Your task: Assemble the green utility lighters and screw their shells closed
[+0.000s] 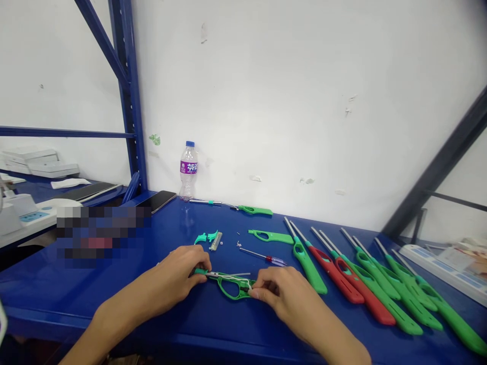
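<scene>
A green lighter half-shell [229, 293] with an oval trigger opening lies on the blue table [171, 334] between my hands. My left hand [186, 271] pinches the teal collar and metal rod at the shell's left end. The fingers of my right hand [276, 286] are closed at the shell's right end, on a thin white wire [249, 283] beside a small black part. Beyond my hands are teal plastic pieces [201, 238], a clear fuel tank [216, 241], tiny loose parts [239, 244] and a screwdriver [276, 261] with a red and clear handle.
Behind lie another green shell [271, 236], a green piece with a metal tube [255, 210], a bottle [188, 172] and a phone [158, 201]. Several green and red lighters [312, 266] fan out at right, near a power strip [449, 266]. Blue shelf posts stand at left.
</scene>
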Available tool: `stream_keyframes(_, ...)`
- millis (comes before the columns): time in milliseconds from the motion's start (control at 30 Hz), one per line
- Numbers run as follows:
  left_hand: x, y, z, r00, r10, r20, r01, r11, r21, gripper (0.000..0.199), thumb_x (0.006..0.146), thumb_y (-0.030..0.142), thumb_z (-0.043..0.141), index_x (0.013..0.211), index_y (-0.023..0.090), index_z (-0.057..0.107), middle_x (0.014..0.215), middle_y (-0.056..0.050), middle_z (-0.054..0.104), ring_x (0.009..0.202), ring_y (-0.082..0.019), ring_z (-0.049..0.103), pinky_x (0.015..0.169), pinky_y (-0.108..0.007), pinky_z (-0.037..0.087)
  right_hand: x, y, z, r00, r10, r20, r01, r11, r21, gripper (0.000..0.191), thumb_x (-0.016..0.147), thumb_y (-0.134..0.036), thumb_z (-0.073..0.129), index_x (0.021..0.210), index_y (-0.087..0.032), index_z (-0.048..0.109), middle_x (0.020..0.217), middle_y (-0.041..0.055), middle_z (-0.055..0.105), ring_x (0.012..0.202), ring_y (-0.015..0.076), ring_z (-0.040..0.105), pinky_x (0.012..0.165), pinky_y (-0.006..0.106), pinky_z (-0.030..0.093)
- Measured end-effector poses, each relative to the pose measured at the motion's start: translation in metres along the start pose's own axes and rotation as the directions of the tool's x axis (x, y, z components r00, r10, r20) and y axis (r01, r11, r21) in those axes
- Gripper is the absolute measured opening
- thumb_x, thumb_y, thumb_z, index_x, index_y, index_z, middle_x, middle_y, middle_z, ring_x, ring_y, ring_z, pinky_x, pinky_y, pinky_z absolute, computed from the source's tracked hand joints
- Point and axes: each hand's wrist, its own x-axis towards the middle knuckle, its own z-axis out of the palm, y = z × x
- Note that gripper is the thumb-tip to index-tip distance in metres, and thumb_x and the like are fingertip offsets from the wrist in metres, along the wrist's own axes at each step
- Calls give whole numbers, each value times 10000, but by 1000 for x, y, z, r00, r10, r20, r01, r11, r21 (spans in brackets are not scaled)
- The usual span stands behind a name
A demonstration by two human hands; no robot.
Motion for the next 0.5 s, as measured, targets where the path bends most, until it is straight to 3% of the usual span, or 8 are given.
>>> stream_keyframes(200, 2, 5, -4, 999, -38, -1, 38, 999, -28, 33, 926, 289, 662, 924, 261, 679, 997, -8, 666, 959, -220, 601, 804, -302, 448, 1, -1, -2, 1000, 5, 6, -5, 1000, -1, 149, 942, -266, 725, 797, -258, 760, 739, -56, 741, 688, 142, 628, 628, 252, 324)
stream_keyframes(367, 1, 12, -8, 1000, 5, -29, -6, 999, -39, 259, 1009, 431, 581, 855, 247, 680, 954, -9, 680, 907, -209, 607, 790, -303, 439, 0, 1, 0, 1000, 4, 18, -4, 1000, 0, 145, 942, -266, 725, 802, -261, 762, 748, -56, 744, 695, 146, 631, 634, 254, 326)
stream_keyframes(500, 2, 10, -7, 999, -38, -22, 36, 998, -58, 127, 944, 361, 667, 874, 262, 703, 962, -3, 678, 929, -212, 607, 790, -295, 441, 0, 1, 0, 1000, 14, 22, -14, 1000, 7, 147, 937, -260, 729, 792, -255, 754, 742, -50, 742, 691, 150, 631, 631, 253, 327)
